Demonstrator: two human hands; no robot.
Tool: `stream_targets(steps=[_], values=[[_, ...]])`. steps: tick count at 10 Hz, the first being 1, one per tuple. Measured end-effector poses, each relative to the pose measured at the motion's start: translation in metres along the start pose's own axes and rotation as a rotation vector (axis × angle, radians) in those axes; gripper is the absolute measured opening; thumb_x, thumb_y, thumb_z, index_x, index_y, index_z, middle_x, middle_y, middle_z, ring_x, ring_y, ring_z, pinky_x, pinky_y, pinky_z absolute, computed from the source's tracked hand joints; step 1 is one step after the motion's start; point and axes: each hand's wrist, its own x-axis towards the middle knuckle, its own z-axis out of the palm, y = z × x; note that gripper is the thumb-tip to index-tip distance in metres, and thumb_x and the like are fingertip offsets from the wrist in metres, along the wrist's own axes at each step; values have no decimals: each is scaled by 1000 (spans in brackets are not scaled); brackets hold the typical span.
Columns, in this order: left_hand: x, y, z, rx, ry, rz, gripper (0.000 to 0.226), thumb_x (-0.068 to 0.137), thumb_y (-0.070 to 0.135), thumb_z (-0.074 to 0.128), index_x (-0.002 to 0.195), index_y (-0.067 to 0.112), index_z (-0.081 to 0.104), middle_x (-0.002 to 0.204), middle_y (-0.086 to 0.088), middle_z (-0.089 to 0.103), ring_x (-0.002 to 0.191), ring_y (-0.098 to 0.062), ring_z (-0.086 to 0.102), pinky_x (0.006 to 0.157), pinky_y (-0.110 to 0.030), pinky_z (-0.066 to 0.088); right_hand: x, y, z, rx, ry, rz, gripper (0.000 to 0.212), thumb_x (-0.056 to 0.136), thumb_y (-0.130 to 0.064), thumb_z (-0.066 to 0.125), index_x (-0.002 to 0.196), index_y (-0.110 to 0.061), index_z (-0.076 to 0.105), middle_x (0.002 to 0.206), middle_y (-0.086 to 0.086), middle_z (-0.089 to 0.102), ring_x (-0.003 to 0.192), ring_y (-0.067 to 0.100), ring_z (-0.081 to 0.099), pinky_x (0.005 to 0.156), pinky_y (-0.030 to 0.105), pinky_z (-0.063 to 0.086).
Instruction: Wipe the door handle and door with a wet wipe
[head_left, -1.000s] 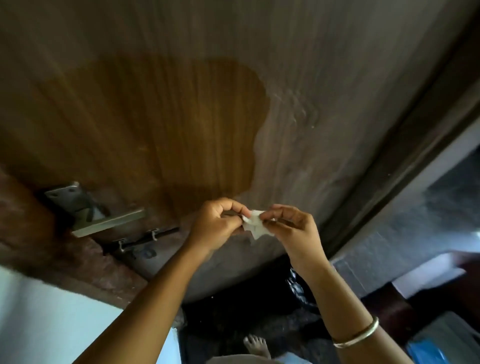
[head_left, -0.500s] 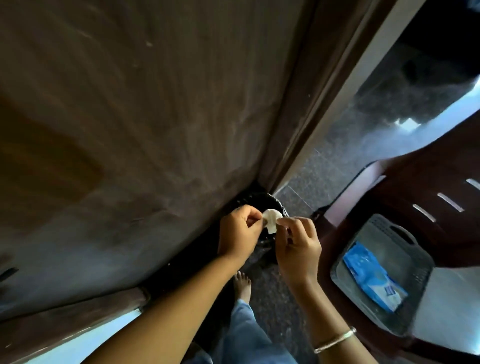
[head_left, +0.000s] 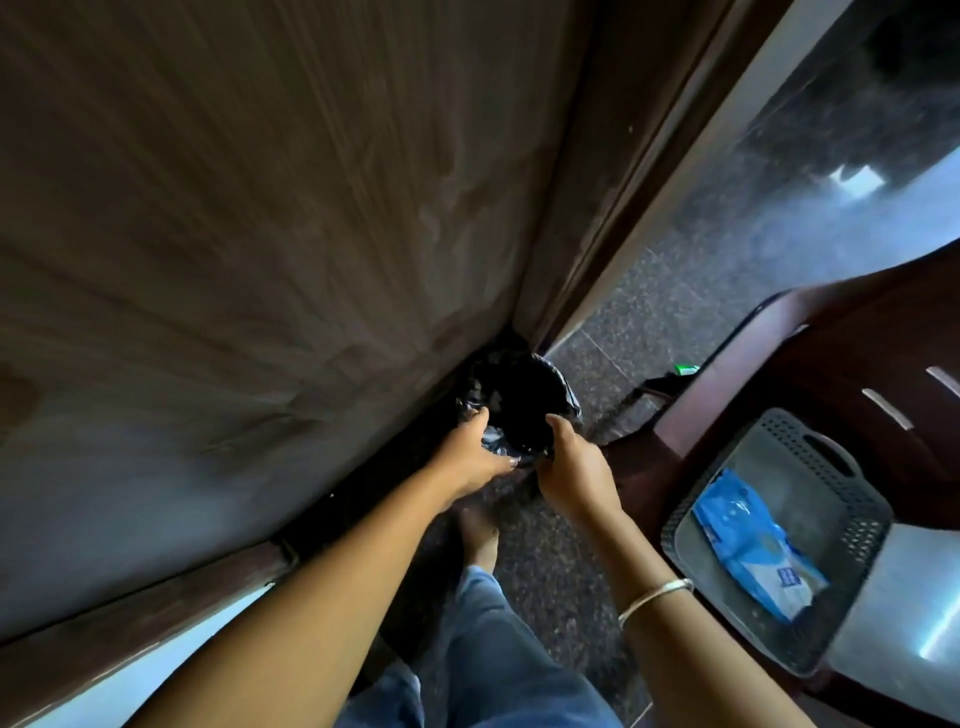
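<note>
The brown wooden door (head_left: 260, 234) fills the left and top of the head view; its handle is out of frame. A bin lined with a black bag (head_left: 519, 400) stands on the floor at the door's bottom corner. My left hand (head_left: 470, 452) grips the near left rim of the bag. On the near right rim, my right hand (head_left: 574, 467) is curled over the edge. The white wipe is not visible in either hand.
A dark grey perforated basket (head_left: 831, 447) sits on a dark brown chair (head_left: 857, 338) at the right, holding a blue wet-wipe pack (head_left: 753, 561). My bare foot (head_left: 478, 535) is on the speckled floor just below my hands.
My view swung down from the handle to the door's foot. Both hands dropped to the bin bag's rim. The small white wipe they pinched is no longer in sight.
</note>
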Motion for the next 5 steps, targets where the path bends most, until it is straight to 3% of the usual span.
stream_targets(steps=[2,4,5], values=[[-21,-2,-36,40,229,56,73,83,9,61,144,10,20,156,-9,12,141,-18,15,109,-24,15,2,-59,1,2,-100,-279,70,87,-26,60,145,-11,23,143,16,39,131,33,37,98,37,39],[-85,-21,-91,31,537,51,73,82,15,60,144,16,21,154,-7,20,138,-21,25,110,-32,27,-25,-141,-8,-123,-139,-553,77,92,-34,51,150,-13,3,156,14,9,143,32,4,114,40,17],[-133,-35,-117,29,659,50,80,82,19,63,145,18,14,156,-6,13,140,-22,19,108,-31,24,-59,-184,-9,-235,-166,-688,83,94,-41,48,149,-12,-6,156,17,-3,142,36,-8,116,44,9]])
